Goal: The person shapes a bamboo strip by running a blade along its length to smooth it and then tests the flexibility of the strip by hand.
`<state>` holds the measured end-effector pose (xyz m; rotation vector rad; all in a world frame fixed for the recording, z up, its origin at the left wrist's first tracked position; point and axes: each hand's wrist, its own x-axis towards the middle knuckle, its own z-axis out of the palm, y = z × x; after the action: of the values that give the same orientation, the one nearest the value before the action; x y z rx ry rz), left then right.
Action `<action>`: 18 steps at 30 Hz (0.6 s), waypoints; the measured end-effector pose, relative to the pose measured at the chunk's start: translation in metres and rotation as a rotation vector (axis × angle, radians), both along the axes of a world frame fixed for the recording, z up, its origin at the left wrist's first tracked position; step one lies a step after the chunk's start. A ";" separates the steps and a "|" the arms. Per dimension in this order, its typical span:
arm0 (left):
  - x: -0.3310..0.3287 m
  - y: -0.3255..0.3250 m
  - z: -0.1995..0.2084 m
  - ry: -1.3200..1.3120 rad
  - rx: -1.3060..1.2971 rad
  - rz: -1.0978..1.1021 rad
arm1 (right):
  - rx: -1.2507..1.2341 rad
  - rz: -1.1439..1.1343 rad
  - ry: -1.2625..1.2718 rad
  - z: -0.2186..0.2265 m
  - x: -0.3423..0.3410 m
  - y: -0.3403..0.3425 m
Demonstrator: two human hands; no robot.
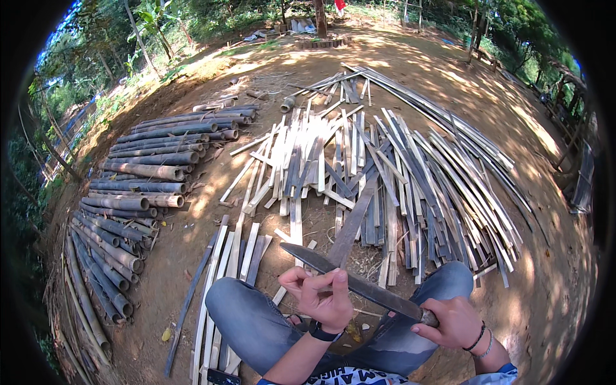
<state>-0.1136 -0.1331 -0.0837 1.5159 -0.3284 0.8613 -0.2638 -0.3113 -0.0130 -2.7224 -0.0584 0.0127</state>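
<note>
My right hand (pixel 446 322) grips the wooden handle of a machete (pixel 378 295), held above my knees. Its long dark blade slants up and left, with the tip out beyond my left hand. Just under the blade, my left hand (pixel 321 298) is closed, thumb and fingers bent together in a pinch. What it pinches, if anything, I cannot make out. A wide dark bamboo slat (pixel 355 221) runs from the pile ahead toward my left fingers. The blade crosses over its near end. Whether the slat touches my fingers is hidden.
Split bamboo strips (pixel 449 192) lie in a wide heap ahead. Several long strips (pixel 218 276) lie beside my left knee (pixel 247 317). Cut bamboo poles (pixel 151 171) are stacked at the left. A tree trunk (pixel 320 19) stands on the far dirt ground.
</note>
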 end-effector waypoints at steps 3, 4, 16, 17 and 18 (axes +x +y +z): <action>0.005 -0.002 -0.005 -0.002 -0.124 -0.032 | 0.034 0.018 0.015 0.002 0.012 -0.001; 0.005 0.000 -0.007 -0.020 -0.073 -0.023 | 0.037 0.013 0.018 -0.002 0.019 -0.003; 0.007 0.000 -0.003 0.133 -0.318 -0.161 | 0.005 -0.002 -0.008 -0.020 0.035 -0.008; 0.001 0.010 -0.004 0.285 -0.391 -0.247 | -0.012 -0.010 -0.004 -0.018 0.033 -0.008; -0.001 0.022 -0.006 0.430 -0.458 -0.331 | -0.023 -0.014 -0.007 -0.018 0.032 -0.006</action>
<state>-0.1147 -0.1106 -0.0892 1.1350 -0.0518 0.3039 -0.2313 -0.3174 -0.0315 -2.7461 -0.0410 -0.0007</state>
